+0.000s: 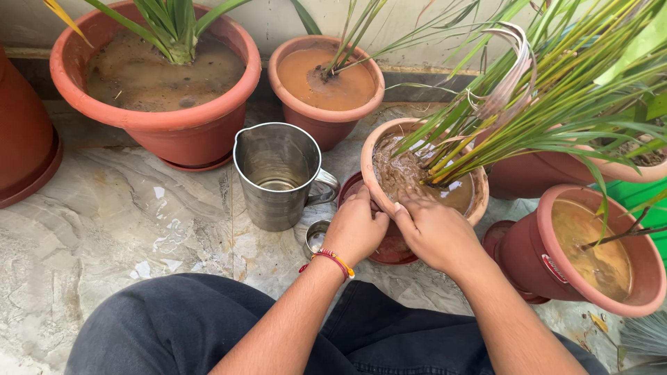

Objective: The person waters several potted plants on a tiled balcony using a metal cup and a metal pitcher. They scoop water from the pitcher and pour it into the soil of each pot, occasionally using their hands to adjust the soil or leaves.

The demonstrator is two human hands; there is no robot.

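Dark-trousered knees [174, 319] below; both hands' fingertips hidden behind pot rim [381, 194].

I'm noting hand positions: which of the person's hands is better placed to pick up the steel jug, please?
Probably the left hand: it rests on the tilted pot's near rim, beside the steel jug and its handle. The right hand lies farther away.

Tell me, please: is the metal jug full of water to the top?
No, the metal jug holds only a little water at its bottom, and its inner walls show bare down to there.
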